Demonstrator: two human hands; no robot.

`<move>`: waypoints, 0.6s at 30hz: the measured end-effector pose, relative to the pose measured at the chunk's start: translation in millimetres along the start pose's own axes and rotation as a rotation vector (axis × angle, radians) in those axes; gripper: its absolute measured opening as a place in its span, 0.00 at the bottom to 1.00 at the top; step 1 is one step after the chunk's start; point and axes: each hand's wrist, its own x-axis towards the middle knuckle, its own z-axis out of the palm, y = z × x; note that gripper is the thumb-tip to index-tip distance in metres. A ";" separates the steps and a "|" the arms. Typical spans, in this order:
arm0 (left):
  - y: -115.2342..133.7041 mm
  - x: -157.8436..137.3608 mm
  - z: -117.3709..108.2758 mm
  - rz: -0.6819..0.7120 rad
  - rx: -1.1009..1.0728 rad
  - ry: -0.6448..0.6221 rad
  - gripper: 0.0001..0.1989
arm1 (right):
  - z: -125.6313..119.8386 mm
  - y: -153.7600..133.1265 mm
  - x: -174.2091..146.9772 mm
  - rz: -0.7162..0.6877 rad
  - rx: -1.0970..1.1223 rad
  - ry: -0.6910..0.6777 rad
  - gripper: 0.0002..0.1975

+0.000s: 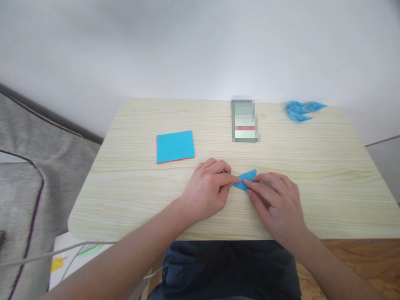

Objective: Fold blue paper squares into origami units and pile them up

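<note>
The folded piece (249, 175) is matt paper — the tabletop (125, 187) smooth, wood-grained.

White wall (187, 50), pale table (125, 187), wood-grain floor (368, 260), perhaps a grey sofa (68, 171).

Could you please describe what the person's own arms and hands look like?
The left hand and right hand are both ungloved. Both forearms are bare, with no sleeve in view as far as the picture shows. I see no watch or bracelet on either wrist, and no markings stand out.
</note>
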 end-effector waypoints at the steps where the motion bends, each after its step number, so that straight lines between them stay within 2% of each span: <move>1: 0.0 0.0 -0.2 0.001 0.000 0.000 0.15 | 0.2 0.2 0.0 0.006 0.004 -0.002 0.12; 5: 0.3 0.4 -0.7 0.001 0.003 -0.001 0.15 | 0.2 -0.4 0.6 0.024 0.010 -0.008 0.12; 12: -0.8 -0.7 0.5 0.016 0.022 0.006 0.18 | -1.5 -5.3 1.5 0.029 -0.064 -0.074 0.18; 18: -2.8 -1.7 2.7 0.042 0.040 0.014 0.19 | -1.2 -8.4 0.3 0.024 -0.092 -0.065 0.18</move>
